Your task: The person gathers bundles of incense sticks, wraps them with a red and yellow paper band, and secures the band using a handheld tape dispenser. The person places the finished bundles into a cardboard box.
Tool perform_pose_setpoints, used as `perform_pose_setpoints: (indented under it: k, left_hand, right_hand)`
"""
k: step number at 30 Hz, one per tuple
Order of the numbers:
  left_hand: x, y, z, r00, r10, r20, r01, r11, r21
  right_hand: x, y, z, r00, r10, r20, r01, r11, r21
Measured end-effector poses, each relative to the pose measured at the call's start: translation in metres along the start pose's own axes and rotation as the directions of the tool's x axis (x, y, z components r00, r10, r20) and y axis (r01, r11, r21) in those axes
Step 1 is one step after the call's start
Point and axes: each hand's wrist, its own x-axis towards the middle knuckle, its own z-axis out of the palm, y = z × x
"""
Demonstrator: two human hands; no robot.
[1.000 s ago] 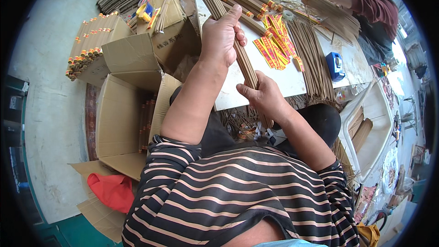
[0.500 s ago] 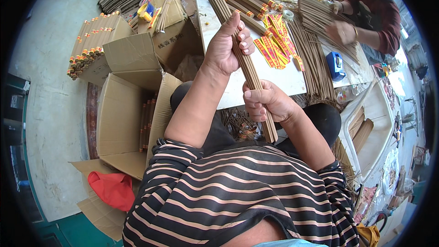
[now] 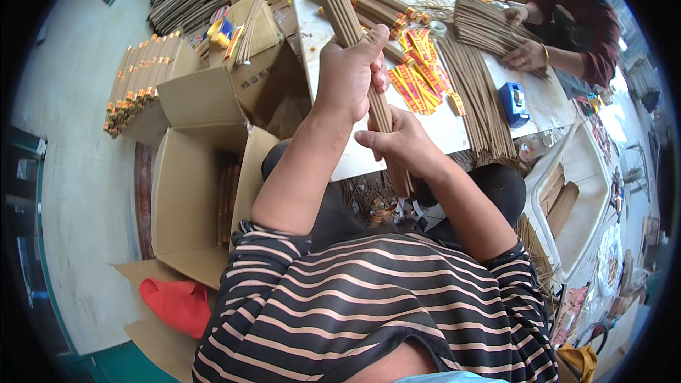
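A bundle of brown incense sticks (image 3: 338,8) slants in front of me, its top over the table and its lower end above my lap. My left hand (image 3: 352,74) is wrapped round the middle of the bundle, thumb on top. Lower down, my right hand (image 3: 406,143) holds the same bundle, its thumb laid across the sticks and its other fingers partly hidden behind them. Just beyond lie red and yellow paper labels (image 3: 420,81) and several banded incense bundles (image 3: 383,6).
Loose incense sticks (image 3: 474,96) and a blue tape dispenser (image 3: 513,104) lie on the white table (image 3: 347,159). Across it, a person's hands (image 3: 526,54) hold a fan of sticks. An open cardboard box (image 3: 186,191) with bundles stands at my left; a white tub (image 3: 592,198) stands at right.
Both my hands have shifted slightly left with the bundle, which now stands a little more upright. My right thumb has stretched out across the sticks. The other person's hand has settled on their sticks.
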Motion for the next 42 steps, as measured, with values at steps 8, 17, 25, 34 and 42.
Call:
perform_pose_setpoints:
  k: [8, 17, 25, 34, 42]
  left_hand:
    - [-0.004, 0.006, 0.011, 0.856, 0.426, 0.294, -0.515, 0.759, 0.398]
    - [0.007, -0.021, -0.004, 0.912, 0.355, 0.205, -0.410, 0.790, 0.455]
    - [0.004, -0.024, -0.009, 0.900, 0.379, 0.215, -0.436, 0.768, 0.469]
    - [0.006, -0.032, -0.019, 0.901, 0.386, 0.199, -0.433, 0.759, 0.486]
    - [0.003, -0.008, -0.015, 0.968, 0.233, 0.096, -0.240, 0.968, 0.074]
  right_hand:
    - [0.032, -0.008, -0.012, 0.981, -0.182, -0.061, 0.172, 0.975, -0.142]
    - [0.057, 0.030, -0.025, 0.976, -0.215, 0.022, 0.216, 0.974, -0.069]
    - [0.056, 0.029, -0.024, 0.984, -0.170, 0.056, 0.174, 0.981, -0.088]
    - [0.062, 0.039, -0.021, 0.972, -0.219, 0.090, 0.220, 0.976, -0.002]
    - [0.038, 0.007, -0.005, 0.995, -0.091, -0.051, 0.080, 0.978, -0.191]
